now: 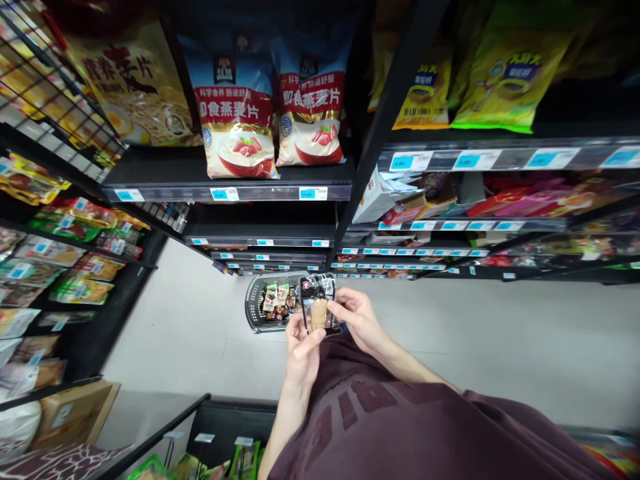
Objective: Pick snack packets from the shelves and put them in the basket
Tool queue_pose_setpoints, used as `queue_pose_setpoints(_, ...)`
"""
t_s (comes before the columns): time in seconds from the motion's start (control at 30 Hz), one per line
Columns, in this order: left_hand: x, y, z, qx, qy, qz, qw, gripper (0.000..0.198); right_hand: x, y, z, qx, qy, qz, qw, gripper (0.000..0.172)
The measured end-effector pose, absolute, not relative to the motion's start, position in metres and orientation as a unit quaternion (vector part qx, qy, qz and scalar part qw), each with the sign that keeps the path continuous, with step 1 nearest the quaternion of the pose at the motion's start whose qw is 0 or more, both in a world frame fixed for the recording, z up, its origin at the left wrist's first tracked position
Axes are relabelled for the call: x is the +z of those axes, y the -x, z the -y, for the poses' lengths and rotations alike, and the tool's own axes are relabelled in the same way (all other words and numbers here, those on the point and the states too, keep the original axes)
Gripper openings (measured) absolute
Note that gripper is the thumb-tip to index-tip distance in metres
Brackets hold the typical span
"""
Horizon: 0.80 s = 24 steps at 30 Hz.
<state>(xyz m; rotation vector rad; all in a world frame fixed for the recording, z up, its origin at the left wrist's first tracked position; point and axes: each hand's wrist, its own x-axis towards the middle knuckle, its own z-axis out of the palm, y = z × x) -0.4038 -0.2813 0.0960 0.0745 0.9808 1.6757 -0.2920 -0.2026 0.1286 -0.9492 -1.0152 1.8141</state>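
Between my two hands is a small snack packet (318,303), black at the top with a clear window showing a tan piece inside. My left hand (303,350) grips its lower left edge, thumb on the front. My right hand (356,317) pinches the right side, its thumb pressed near the window. Just behind and to the left, a grey shopping basket (253,313) is on the floor, partly hidden by the packet. Several small packets (277,297) lie in it, some green and white, others dark.
Ahead, a black shelf holds Quaker oatmeal bags (240,107); yellow snack bags (515,73) stand on the right shelf. Packaged foods (83,290) fill the left rack. A cardboard box (75,413) sits lower left. Behind me, a low black rack (230,423) holds green packets.
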Motion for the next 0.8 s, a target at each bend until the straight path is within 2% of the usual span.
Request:
queue_pose_setpoints(0.57, 0.1001, 0.3962, 0.2827, 0.713, -0.033, -0.413, 0.565, 0.042, 0.1335, 0.2904, 0.2059, 0.739, 0.388, 0.381, 0.398, 0.025)
queue_pose_setpoints(0.8, 0.1036, 0.3950, 0.2809, 0.687, 0.026, -0.366, 0.627, 0.041, 0.1325, 0.2879, 0.2079, 0.740, 0.391, 0.381, 0.393, 0.021)
